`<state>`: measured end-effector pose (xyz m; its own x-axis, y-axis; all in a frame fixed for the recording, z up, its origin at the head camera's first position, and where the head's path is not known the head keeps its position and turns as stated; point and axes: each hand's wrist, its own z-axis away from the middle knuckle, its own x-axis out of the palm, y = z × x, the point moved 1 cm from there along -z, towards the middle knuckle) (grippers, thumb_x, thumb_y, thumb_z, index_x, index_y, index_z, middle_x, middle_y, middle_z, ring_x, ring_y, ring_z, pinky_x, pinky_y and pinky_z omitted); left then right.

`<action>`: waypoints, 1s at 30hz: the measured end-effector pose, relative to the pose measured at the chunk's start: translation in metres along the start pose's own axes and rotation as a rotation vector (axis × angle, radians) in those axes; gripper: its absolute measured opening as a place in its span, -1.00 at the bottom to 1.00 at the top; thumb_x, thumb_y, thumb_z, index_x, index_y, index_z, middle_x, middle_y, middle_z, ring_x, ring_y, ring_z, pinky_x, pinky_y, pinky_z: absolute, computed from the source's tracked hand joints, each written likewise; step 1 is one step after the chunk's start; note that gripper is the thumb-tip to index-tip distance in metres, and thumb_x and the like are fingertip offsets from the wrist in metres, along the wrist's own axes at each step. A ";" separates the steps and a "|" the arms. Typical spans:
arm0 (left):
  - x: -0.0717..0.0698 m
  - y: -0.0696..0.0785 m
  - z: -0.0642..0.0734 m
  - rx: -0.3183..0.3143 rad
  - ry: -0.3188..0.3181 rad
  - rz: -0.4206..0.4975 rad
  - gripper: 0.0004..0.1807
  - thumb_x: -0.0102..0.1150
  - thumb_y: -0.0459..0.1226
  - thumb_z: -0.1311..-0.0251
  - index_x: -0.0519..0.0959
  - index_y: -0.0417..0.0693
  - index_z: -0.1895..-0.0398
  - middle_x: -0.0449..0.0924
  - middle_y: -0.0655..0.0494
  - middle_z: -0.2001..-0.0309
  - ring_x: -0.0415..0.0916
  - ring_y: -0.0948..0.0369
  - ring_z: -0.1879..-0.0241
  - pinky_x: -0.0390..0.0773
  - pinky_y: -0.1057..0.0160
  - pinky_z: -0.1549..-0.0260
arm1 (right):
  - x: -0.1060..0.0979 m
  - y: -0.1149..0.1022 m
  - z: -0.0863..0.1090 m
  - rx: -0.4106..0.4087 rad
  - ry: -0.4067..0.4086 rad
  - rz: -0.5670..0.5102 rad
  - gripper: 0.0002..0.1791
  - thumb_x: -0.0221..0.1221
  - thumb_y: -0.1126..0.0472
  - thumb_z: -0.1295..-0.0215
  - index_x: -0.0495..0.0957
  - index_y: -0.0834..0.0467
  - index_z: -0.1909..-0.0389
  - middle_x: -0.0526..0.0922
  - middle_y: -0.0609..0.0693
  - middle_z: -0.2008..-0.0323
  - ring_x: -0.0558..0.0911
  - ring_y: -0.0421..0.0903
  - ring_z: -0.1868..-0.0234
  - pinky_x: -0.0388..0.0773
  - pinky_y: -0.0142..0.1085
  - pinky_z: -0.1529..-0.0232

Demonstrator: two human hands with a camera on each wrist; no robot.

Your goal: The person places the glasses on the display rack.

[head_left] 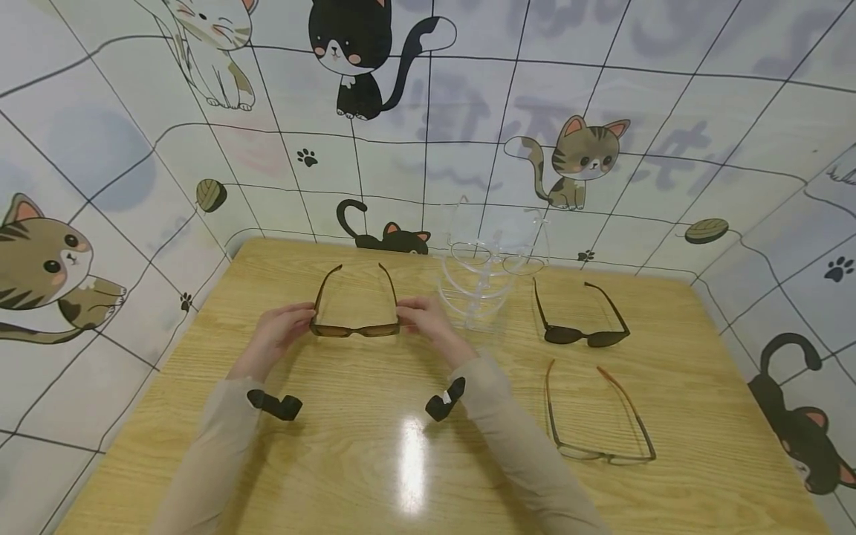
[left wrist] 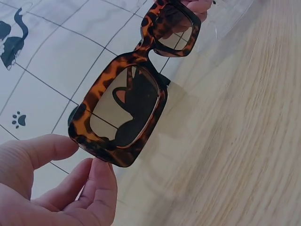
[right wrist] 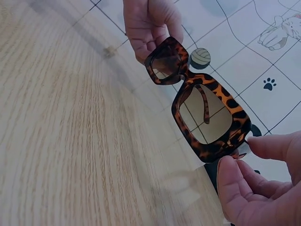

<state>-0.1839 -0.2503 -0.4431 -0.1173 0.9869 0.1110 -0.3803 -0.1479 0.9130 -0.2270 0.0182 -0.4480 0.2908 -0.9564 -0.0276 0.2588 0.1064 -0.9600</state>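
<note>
- Cat-print wall [head_left: 461, 156] wrapping the wooden surface [head_left: 348, 461] on its far, left and right sides, with two yarn balls [head_left: 211, 195] and four paw prints [head_left: 307, 157] visible from the head.
- Four pairs of eyewear in play, and one pair is in hand: tortoiseshell sunglasses [head_left: 355, 331], toward the far left corner, two arms unfolded and pointing at the far edge.
- Left grip [head_left: 277, 334] pinches one outer end of that frame, thumb against fingers.
- Right grip [head_left: 431, 323] mirrors it, pinching the other end, so two grips on one pair!
- Just right of them, close to the far edge: one clear stand [head_left: 478, 301], one pair of thin-rimmed glasses [head_left: 496, 258] up top.
- Over toward the far right corner, one pair of black sunglasses [head_left: 595, 339], arms spread.
- Nearer the near right corner, one pair of clear-lensed glasses [head_left: 607, 455], two orange-brown arm tips.
- Two beige sleeves [head_left: 214, 453], two black wrist devices [head_left: 276, 406], one per arm.
</note>
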 end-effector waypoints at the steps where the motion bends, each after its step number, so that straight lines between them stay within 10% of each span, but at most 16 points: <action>1: 0.000 0.001 0.002 0.002 -0.007 0.007 -0.44 0.06 -0.37 -0.30 0.20 -0.38 -0.32 0.49 0.12 0.06 0.51 0.40 0.18 0.51 0.49 0.12 | -0.001 -0.001 0.002 -0.012 -0.006 -0.003 -0.64 0.11 0.32 -0.31 0.46 0.41 -0.09 0.54 0.24 0.03 0.55 -0.18 0.32 0.60 -0.30 0.21; 18: 0.006 -0.005 0.032 0.072 -0.104 -0.001 -0.43 0.14 -0.35 -0.25 0.25 -0.45 -0.26 0.60 0.28 0.20 0.52 0.33 0.10 0.52 0.46 0.11 | -0.010 0.000 0.044 -0.041 -0.030 -0.049 -0.63 0.12 0.32 -0.31 0.45 0.40 -0.09 0.52 0.28 0.00 0.60 0.02 0.13 0.60 -0.25 0.11; 30: 0.013 -0.010 0.046 0.061 -0.171 -0.016 -0.51 0.15 -0.34 -0.24 0.35 -0.43 -0.19 0.62 0.18 0.13 0.53 0.30 0.07 0.51 0.45 0.10 | -0.019 0.005 0.073 -0.079 -0.067 -0.054 -0.58 0.09 0.30 -0.33 0.39 0.44 -0.14 0.48 0.36 -0.03 0.58 -0.19 0.26 0.59 -0.25 0.09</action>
<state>-0.1390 -0.2325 -0.4325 0.0476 0.9866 0.1563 -0.3236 -0.1328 0.9368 -0.1644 0.0571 -0.4319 0.3403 -0.9394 0.0413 0.2034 0.0306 -0.9786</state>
